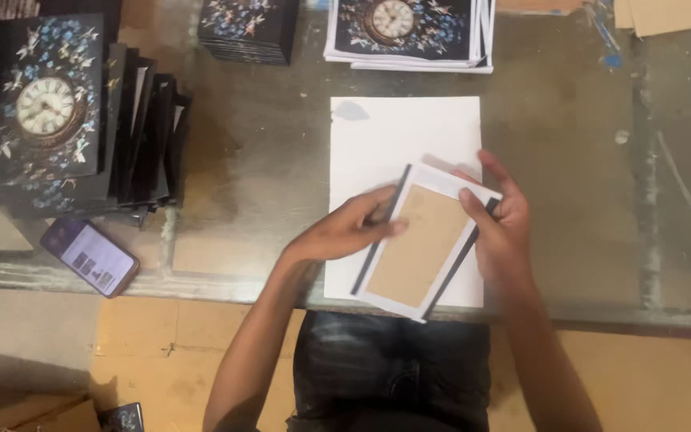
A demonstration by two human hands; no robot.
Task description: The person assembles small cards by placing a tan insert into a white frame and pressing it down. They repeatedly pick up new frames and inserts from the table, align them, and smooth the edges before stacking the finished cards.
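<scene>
Brown card (424, 244) backed by a white-edged sheet tilts between both hands above white paper (397, 132) on the table (585, 160). Left hand (345, 232) fingers close on its left edge; right hand (501, 228) fingers curl over the upper right corner, gripping it.

Both arms are bare from the elbow down, with no sleeve, watch, bracelet or ring showing on either the left hand (353, 228) or the right hand (501, 228). The nails are short and unpainted as far as can be told. Between the forearms, at the near edge of the view, the lap is covered by dark, almost black trousers (389, 368) of a denim-like cloth, creased into soft folds with a faint faded sheen across the thighs.
</scene>
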